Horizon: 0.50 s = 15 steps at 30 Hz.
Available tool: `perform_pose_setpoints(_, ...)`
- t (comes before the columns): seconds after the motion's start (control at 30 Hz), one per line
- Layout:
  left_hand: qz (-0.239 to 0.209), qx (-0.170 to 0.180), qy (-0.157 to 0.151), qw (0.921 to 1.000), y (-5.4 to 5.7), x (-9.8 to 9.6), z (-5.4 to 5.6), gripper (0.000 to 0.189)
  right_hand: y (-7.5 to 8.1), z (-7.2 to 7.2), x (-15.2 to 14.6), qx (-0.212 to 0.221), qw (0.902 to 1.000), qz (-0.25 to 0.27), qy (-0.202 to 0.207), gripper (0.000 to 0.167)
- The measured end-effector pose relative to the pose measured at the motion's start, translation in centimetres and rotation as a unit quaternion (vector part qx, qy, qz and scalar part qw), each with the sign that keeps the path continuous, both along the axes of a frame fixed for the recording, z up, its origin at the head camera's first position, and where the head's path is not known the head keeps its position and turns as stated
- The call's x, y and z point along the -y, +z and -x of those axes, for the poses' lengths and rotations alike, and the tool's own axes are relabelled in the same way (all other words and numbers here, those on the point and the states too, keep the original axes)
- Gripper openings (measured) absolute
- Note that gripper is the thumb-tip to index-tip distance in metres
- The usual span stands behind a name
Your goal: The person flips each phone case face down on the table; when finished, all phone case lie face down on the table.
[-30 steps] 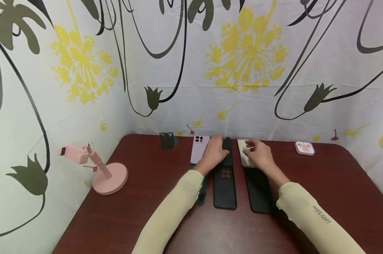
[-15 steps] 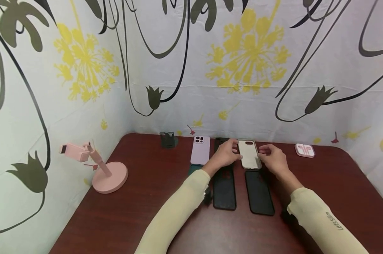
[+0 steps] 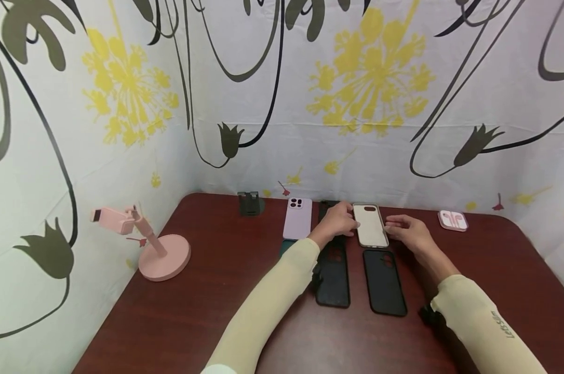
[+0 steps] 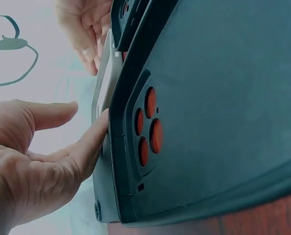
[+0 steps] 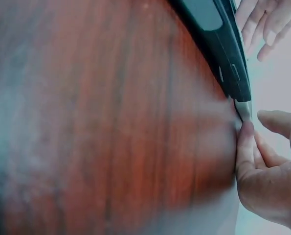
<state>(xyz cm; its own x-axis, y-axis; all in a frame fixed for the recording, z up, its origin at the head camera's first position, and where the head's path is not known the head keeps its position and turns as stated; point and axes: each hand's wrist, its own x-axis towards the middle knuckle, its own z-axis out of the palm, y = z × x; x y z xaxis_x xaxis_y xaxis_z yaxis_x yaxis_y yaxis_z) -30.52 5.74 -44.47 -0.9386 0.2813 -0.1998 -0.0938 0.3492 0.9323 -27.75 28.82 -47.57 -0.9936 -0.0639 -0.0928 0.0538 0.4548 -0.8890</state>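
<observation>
A white phone case (image 3: 371, 226) with one camera cutout lies at the back of the table, between the two hands. My left hand (image 3: 339, 221) is at its left edge, over a dark phone case (image 3: 327, 206) that it partly hides. Fingers extended and thumb apart, my right hand (image 3: 410, 231) has its fingertips right at the white case's right edge. In the left wrist view, the left hand (image 4: 42, 156) has straight fingers beside a black phone case (image 4: 213, 98) with several round cutouts. The right wrist view shows the right hand (image 5: 272, 171) with its thumb raised off the fingers.
Nearer me lie two black phone cases, one on the left (image 3: 333, 283) and one on the right (image 3: 386, 283). A lavender case (image 3: 297, 221) and teal case (image 3: 286, 245) lie left. Also around are a pink stand (image 3: 165, 257), dark stand (image 3: 250, 204) and earphone box (image 3: 453, 221).
My left hand has moved right from the dark cases to the white case's left edge. My right hand has moved off the white case to its right edge, leaving it uncovered.
</observation>
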Motion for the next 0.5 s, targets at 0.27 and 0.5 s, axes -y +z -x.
perform_pose_setpoints(0.27,-0.008,0.036,0.016,0.9992,0.04,0.14,0.45,0.064,-0.01,0.05,0.6,-0.01,0.9997,-0.017,-0.013,0.051)
perform_pose_setpoints(0.5,-0.004,0.046,0.013,0.9988,0.09,-0.22,0.54,0.062,0.09,0.08,0.42,0.003,0.9996,-0.015,-0.023,0.051)
